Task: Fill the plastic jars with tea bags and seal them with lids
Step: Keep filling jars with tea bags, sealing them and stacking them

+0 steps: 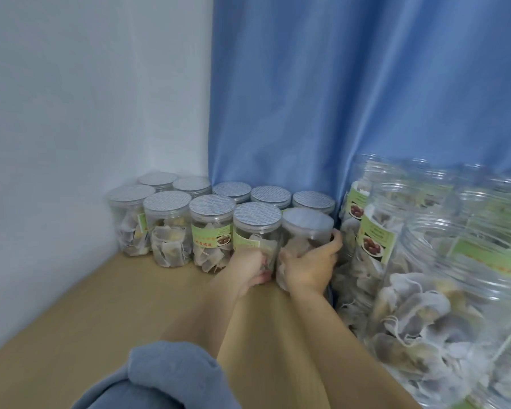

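Two hands (281, 265) | gripping lidded jar (307, 231) | right wraps its side

A plain white wall (71, 98) fills the view from nine to twelve o'clock. A blue curtain (351, 93) hangs in soft vertical folds from twelve to three o'clock, meeting the wall at a corner. A light wooden tabletop (71, 314) spreads below, evenly lit.

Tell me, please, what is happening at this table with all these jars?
A person is packing tea bags into plastic jars. Both hands, left hand and right hand, grip two lidded jars at the end of the sealed rows by the wall. Open filled jars without lids stand to the right, by the blue curtain.
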{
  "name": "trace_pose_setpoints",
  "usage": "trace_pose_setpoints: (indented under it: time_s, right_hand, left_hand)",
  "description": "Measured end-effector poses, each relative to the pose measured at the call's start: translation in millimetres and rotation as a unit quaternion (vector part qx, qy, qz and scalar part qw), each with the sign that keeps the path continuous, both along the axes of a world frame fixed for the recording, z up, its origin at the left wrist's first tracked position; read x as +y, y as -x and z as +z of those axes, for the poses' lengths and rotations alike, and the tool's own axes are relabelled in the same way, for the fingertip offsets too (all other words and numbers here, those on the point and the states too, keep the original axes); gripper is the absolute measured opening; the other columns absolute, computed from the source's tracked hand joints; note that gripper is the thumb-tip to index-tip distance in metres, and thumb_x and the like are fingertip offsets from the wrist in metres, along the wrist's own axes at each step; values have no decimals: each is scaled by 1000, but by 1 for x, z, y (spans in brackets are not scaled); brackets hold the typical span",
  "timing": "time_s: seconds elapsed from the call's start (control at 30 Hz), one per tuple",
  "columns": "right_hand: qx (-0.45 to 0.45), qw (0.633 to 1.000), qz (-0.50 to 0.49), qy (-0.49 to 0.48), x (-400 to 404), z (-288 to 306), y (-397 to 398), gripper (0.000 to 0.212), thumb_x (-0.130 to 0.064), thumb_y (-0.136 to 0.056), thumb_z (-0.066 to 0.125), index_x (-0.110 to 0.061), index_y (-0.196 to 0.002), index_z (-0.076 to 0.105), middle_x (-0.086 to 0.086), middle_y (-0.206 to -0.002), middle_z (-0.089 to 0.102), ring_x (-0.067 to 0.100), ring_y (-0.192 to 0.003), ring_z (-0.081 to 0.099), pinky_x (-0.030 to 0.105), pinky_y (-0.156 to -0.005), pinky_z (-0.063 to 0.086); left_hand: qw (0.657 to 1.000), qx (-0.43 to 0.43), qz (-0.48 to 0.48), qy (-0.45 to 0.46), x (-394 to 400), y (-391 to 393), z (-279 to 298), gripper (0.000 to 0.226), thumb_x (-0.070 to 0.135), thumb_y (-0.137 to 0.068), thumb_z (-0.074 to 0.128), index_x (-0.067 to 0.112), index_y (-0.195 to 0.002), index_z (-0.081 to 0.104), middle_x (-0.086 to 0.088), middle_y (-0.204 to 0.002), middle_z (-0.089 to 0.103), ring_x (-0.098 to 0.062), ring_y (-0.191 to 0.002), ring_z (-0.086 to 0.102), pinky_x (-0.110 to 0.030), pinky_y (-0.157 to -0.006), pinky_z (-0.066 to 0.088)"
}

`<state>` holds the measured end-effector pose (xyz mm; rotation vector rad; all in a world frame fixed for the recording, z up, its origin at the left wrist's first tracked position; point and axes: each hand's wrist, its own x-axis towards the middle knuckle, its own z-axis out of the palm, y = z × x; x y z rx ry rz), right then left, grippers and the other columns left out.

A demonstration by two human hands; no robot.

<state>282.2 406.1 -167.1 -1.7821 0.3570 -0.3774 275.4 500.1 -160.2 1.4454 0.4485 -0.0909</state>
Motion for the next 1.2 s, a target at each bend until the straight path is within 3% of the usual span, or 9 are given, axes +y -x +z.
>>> trace_pose_setpoints:
  time_s: [0.1, 0.2, 0.33, 0.47, 0.7, 0.87, 0.97, 1.1, 1.2]
  right_hand:
    - [25, 998, 58, -7, -3, -1, -2, 83, -9, -86, 59, -19, -150, 8, 3, -104, 61, 26, -107, 58, 32, -92, 41]
    - [67, 989, 131, -11, -7, 4, 16, 79, -13, -89, 54, -27, -151, 7, 5, -124, 58, 26, -112, 55, 27, -91, 38]
    - [64, 981, 185, 11, -13, 18, 53, 49, -22, -93, 49, -18, -140, 35, 12, -135, 53, 28, -118, 52, 30, -90, 41]
    - [40, 977, 211, 6, -27, 32, 97, 40, -24, -94, 49, -24, -135, 46, 2, -135, 53, 21, -124, 48, 26, -100, 35]
    - [-14, 958, 287, -7, -56, 32, 179, 31, -21, -93, 42, -27, -119, 58, -8, -108, 60, 7, -98, 53, 23, -88, 41]
    - [-51, 927, 371, 3, -95, 13, 235, 20, -20, -98, 36, -31, -97, 53, -40, -61, 52, -31, -64, 43, -6, -59, 31]
    - [-81, 912, 401, 23, -136, 4, 255, 25, -20, -99, 36, -29, -110, 56, -35, -68, 48, -21, -72, 48, -3, -65, 31]
    - [-137, 905, 399, 43, -194, -2, 281, 26, -18, -98, 37, -37, -87, 50, -15, -97, 54, 0, -93, 49, 11, -76, 31]
    - [-181, 897, 400, 63, -252, -8, 301, 26, -19, -99, 37, -25, -116, 56, -1, -121, 56, 10, -104, 49, 13, -80, 31]
  left_hand:
    - [995, 5, -54, -80, -8, 1, -5, 42, -4, -87, 38, 12, -123, 52, -12, -104, 55, -26, -91, 54, -42, -82, 44]
    - [987, 9, -96, -125, -22, 16, 1, 54, 6, -91, 32, 28, -140, 35, -11, -134, 49, -32, -118, 49, -40, -86, 44]
    - [998, -45, -5, -49, -44, 54, 17, 24, 13, -98, 35, 23, -106, 56, -3, -95, 62, -22, -89, 56, -34, -83, 47]
    - [985, -136, 99, -33, -62, 97, 26, 33, -3, -92, 44, 7, -120, 58, -12, -116, 64, -26, -107, 60, -33, -90, 50]
    - [972, -194, 123, -38, -90, 185, 29, 35, -4, -92, 44, 17, -117, 59, -13, -113, 65, -14, -88, 63, -19, -69, 50]
    - [962, -199, 180, 57, -132, 248, 7, 29, 5, -97, 43, 7, -124, 54, -14, -119, 63, -8, -83, 65, -11, -57, 50]
    - [955, -206, 213, 32, -174, 273, -2, 30, 8, -99, 41, 2, -125, 53, -13, -121, 61, -17, -102, 63, -16, -57, 47]
    - [944, -240, 216, 66, -235, 302, -2, 31, -5, -93, 43, 1, -120, 57, -12, -90, 65, -13, -73, 66, -18, -58, 52]
    - [943, -253, 213, 43, -290, 324, -4, 32, -5, -92, 45, 1, -121, 57, -16, -97, 63, -20, -75, 61, -26, -62, 49]
